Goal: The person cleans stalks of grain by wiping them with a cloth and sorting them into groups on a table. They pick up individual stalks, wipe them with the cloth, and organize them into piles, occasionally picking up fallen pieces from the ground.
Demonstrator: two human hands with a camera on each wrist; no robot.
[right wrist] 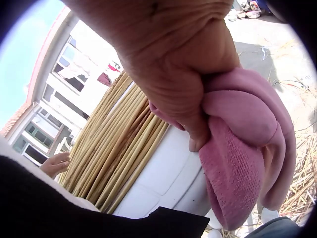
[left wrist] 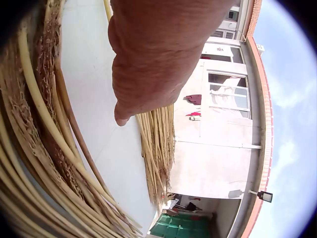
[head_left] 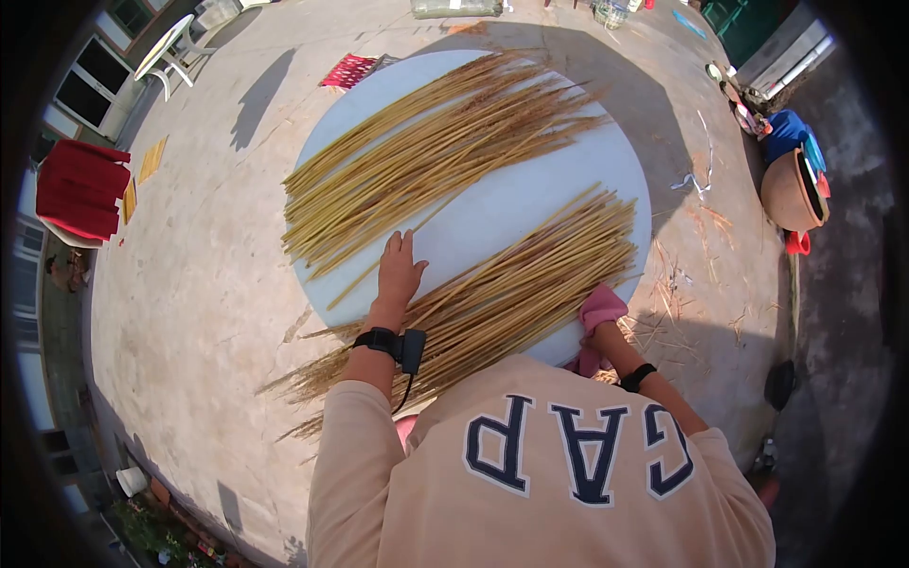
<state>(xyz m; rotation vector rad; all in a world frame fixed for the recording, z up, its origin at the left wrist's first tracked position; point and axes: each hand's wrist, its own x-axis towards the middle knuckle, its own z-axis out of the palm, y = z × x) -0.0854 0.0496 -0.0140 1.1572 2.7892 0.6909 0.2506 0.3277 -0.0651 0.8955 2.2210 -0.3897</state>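
My left hand (head_left: 401, 273) reaches over the round white table (head_left: 530, 204) between two spreads of dry stalks. Its fingers are extended, with the tips close to a loose stalk (head_left: 351, 290) at the edge of the far spread (head_left: 407, 170). The near spread (head_left: 492, 293) lies below that hand, its feathery heads hanging past the table's left edge. At the table's right edge my right hand (head_left: 606, 336) grips a bunched pink cloth (right wrist: 242, 148), close to the cut ends of the near stalks. Folds of the cloth hide some of its fingers.
Straw bits (head_left: 677, 293) litter the concrete right of the table. Farther right stands a large clay pot (head_left: 788, 189) with a blue cover. A red cloth (head_left: 83, 189) drapes over a seat at the left, and a white plastic table (head_left: 166, 47) stands at the far left.
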